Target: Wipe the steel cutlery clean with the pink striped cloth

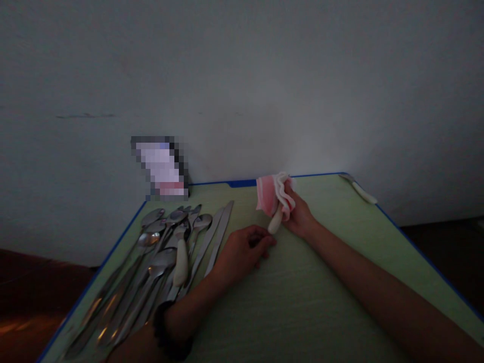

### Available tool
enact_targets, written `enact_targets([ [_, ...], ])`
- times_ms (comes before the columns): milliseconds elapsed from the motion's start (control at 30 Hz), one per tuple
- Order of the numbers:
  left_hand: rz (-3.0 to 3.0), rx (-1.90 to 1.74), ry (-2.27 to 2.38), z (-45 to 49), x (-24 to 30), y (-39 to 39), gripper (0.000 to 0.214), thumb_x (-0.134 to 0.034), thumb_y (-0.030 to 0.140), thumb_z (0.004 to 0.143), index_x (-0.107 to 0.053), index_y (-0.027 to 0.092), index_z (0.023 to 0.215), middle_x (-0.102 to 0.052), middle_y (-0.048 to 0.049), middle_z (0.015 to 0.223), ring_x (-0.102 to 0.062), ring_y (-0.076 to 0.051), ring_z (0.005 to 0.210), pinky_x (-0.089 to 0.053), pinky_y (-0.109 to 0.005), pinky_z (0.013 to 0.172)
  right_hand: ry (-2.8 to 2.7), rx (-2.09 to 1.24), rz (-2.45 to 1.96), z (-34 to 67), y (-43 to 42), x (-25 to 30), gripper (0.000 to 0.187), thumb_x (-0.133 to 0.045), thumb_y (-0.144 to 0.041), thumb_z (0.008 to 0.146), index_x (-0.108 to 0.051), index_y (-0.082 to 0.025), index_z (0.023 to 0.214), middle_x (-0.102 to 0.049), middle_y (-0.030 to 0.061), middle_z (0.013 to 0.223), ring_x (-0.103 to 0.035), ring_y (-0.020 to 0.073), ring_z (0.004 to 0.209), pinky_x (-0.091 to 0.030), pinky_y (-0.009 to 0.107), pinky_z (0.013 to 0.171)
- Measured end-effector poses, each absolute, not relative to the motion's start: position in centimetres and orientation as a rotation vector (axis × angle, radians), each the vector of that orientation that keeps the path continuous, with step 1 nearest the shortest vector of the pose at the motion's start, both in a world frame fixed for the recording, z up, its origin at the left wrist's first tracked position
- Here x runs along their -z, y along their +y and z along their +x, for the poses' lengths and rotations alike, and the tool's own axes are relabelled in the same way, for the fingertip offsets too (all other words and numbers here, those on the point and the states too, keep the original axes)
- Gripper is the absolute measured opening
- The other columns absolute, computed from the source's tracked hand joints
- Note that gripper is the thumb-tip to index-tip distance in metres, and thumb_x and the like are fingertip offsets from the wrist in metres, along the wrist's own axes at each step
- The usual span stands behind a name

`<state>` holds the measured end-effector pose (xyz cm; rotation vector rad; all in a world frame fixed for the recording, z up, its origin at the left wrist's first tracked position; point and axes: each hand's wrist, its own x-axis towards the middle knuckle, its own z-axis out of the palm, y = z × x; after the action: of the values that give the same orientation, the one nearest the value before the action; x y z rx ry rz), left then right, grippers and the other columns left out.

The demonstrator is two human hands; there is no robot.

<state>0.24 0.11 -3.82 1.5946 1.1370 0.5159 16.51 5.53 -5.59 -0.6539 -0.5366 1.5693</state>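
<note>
A piece of cutlery with a white handle (276, 223) is held above the table, its head hidden inside a pink and white cloth (267, 195). My right hand (299, 214) is closed around the cloth and the wrapped part. At the handle's lower end, the thumb and fingers of my left hand (245, 249) pinch together on its tip. Left of that hand lie two table knives (221, 229) and a pile of metal spoons (162, 259). A white-handled spoon (182, 262) rests on top of the pile.
The green table (302, 302) has a blue edge and stands against a grey wall (242, 91). At the far left, a phone-like device with a blurred screen (161, 166) leans on the wall. Another white-handled piece of cutlery (363, 192) lies at the far right corner.
</note>
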Motion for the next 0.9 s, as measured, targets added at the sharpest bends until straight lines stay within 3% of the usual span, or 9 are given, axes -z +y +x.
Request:
enact_targets([
  [267,1.623,-0.522,1.144,0.34,3.69,0.06,0.024,-0.051,0.037,0.080,-0.062,0.016,0.087,-0.063,0.0000,0.066,-0.049,-0.007,0.044,-0.039,-0.018,0.042,-0.604,-1.554,-0.690,16.60,5.65,5.87,0.037,-0.060,-0.056,0.070,-0.061,-0.021,0.081,-0.047,-0.0069,0.048,-0.038,0.0078,0.041,-0.029,0.021,0.038],
  [600,1.628,-0.532,1.133,0.28,3.78,0.03,0.026,-0.050,0.038,0.080,-0.063,0.016,0.087,-0.062,0.0007,0.064,-0.048,-0.007,0.043,-0.038,-0.018,0.043,-0.592,-1.568,-0.641,16.49,5.47,5.46,0.032,-0.062,-0.052,0.070,-0.057,-0.020,0.069,-0.044,-0.0075,0.047,-0.035,0.0050,0.038,-0.024,0.018,0.032],
  [767,1.612,-0.522,1.137,0.35,3.61,-0.04,0.024,-0.050,0.036,0.081,-0.062,0.016,0.087,-0.062,0.0007,0.065,-0.047,-0.007,0.043,-0.038,-0.018,0.043,-0.582,-1.562,-0.630,16.49,5.46,5.41,0.032,-0.064,-0.051,0.069,-0.059,-0.020,0.074,-0.051,-0.0065,0.053,-0.041,0.0056,0.044,-0.032,0.017,0.037],
  [900,1.629,-0.531,1.131,0.34,3.63,-0.03,0.024,-0.050,0.036,0.081,-0.062,0.016,0.087,-0.061,0.0010,0.064,-0.048,-0.007,0.043,-0.039,-0.019,0.043,-0.622,-1.578,-0.639,16.46,5.31,5.41,0.034,-0.063,-0.053,0.069,-0.060,-0.020,0.078,-0.051,-0.0068,0.053,-0.041,0.0061,0.043,-0.030,0.018,0.037],
])
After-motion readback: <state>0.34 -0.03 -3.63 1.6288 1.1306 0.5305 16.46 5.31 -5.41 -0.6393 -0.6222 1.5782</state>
